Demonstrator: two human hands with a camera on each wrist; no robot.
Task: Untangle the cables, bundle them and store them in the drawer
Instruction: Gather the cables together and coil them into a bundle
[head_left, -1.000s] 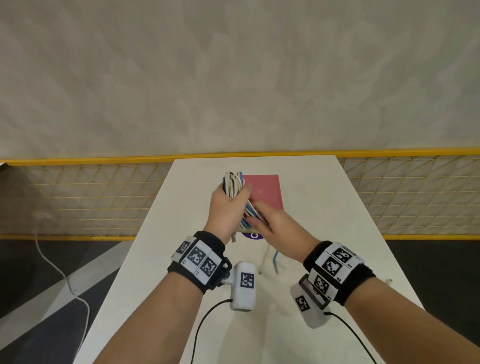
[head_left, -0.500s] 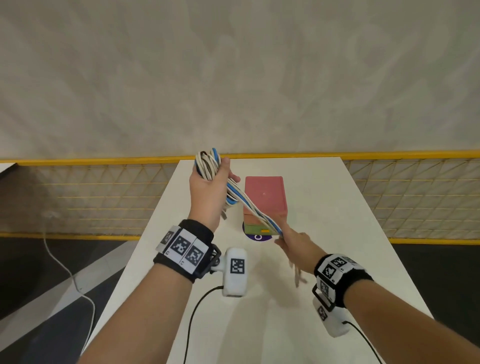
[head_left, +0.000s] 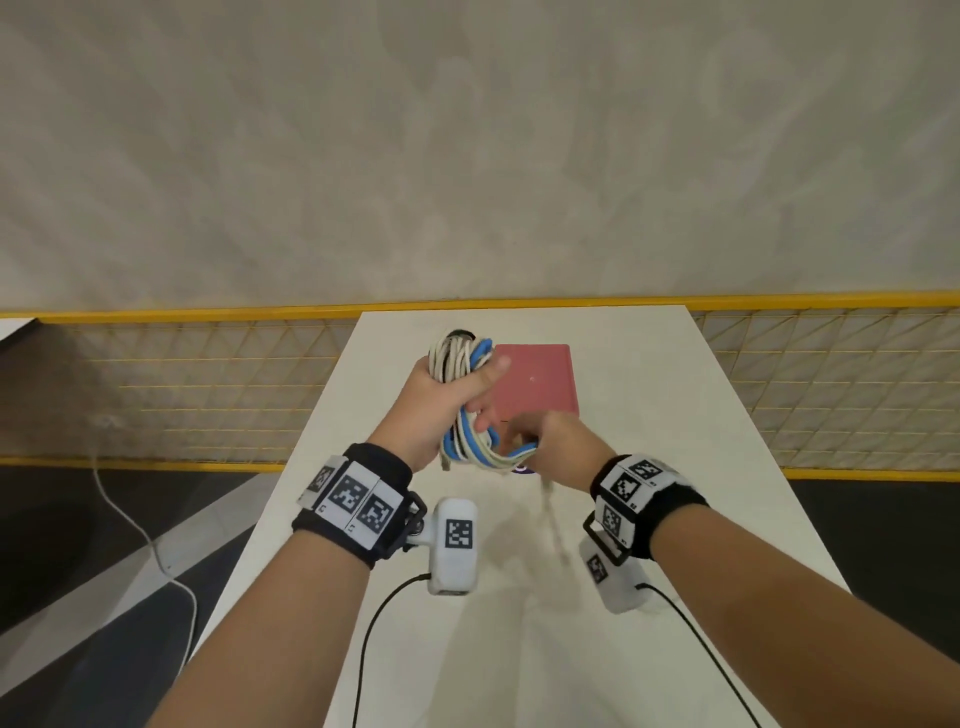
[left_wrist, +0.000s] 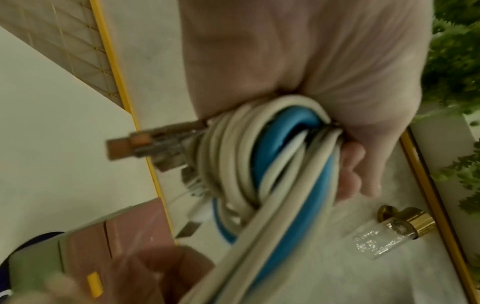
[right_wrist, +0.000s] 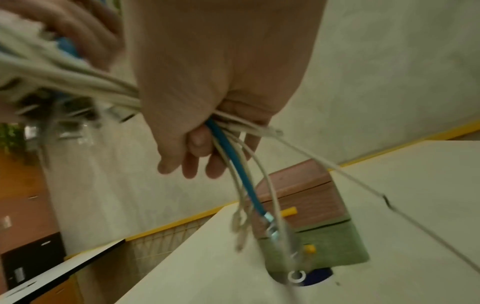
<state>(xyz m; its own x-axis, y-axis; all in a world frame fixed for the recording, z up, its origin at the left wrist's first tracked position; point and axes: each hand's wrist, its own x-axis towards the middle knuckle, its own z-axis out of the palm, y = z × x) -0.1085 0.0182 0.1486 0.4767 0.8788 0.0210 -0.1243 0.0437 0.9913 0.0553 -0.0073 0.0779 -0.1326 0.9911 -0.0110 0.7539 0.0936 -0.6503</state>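
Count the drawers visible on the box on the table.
2. A pink drawer with a yellow bar handle on top, a green drawer with a yellow knob directly below it. Dangling cables cross the fronts, so more may be hidden.

I see the cables (head_left: 464, 400), beige with one blue, coiled into a bundle held above the table, loose ends with plugs dangling near me. Just right of them stands the drawer box (head_left: 535, 384), pink on top, green below, drawers closed, yellow knobs.
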